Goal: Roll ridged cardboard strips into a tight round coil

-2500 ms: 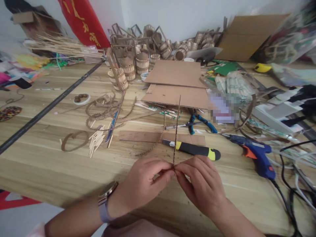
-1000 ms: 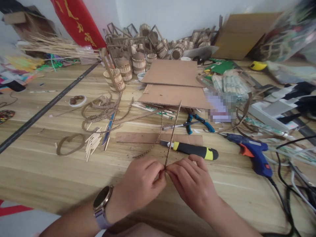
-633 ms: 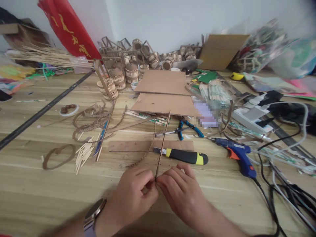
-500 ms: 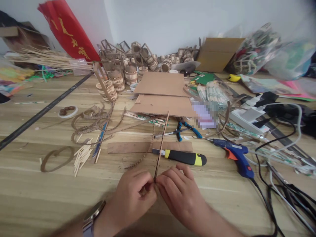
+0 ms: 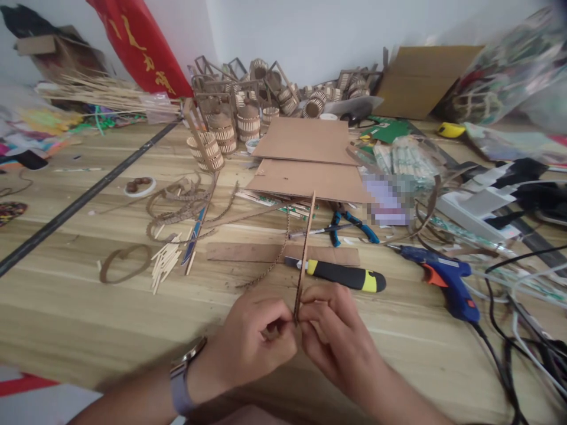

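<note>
A narrow cardboard strip (image 5: 307, 248) stands edge-on, its near end pinched between my two hands while its far end points away from me. My left hand (image 5: 259, 339), with a watch on the wrist, closes its thumb and fingers on the strip from the left. From the right, my right hand (image 5: 334, 327) presses its fingertips to the same end. Just beyond lies a black and yellow utility knife (image 5: 348, 275), partly crossed by the strip. A flat cardboard piece (image 5: 248, 252) rests under the knife's blade end.
At right lies a blue glue gun (image 5: 443, 274) with cables, near a white power strip (image 5: 476, 206). Blue-handled pliers (image 5: 354, 227), cardboard sheets (image 5: 305, 140) and small baskets (image 5: 250, 124) lie farther back. Short wooden sticks (image 5: 166, 260) and curled cardboard strips (image 5: 177, 200) are at left.
The camera view has shifted, so the table things appear farther right. Both hands keep hold of the strip's near end; my right hand's fingers have moved slightly up along it.
</note>
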Demonstrator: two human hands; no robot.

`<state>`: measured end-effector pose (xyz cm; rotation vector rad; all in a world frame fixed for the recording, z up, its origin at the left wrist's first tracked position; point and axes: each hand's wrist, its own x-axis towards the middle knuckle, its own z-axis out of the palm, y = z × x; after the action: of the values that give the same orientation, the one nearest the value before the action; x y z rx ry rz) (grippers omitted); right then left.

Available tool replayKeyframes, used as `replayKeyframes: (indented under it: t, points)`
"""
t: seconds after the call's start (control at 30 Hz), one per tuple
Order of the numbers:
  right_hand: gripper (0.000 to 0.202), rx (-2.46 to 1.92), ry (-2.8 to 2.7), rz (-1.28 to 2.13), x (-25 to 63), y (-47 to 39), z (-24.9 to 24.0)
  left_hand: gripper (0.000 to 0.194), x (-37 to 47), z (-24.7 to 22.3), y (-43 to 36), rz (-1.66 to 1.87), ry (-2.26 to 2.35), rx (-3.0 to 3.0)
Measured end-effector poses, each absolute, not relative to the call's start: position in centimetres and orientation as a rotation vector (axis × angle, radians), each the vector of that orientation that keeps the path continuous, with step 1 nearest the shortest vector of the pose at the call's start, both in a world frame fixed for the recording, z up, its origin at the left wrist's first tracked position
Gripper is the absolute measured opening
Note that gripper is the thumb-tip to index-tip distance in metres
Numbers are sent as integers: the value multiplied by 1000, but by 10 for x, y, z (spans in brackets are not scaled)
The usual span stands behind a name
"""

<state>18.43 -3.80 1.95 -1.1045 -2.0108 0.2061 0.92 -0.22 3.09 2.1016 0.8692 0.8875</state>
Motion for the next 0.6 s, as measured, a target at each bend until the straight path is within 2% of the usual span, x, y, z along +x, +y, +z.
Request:
replayKeyframes:
  t: [0.17, 0.6]
  points:
    - [19, -1053, -1950, 344, 186, -36, 24, 14, 8, 35, 2, 944, 750, 2130]
    - [18, -1078, -1871, 599, 195, -31, 25, 12, 5, 33, 8, 918, 642, 2099]
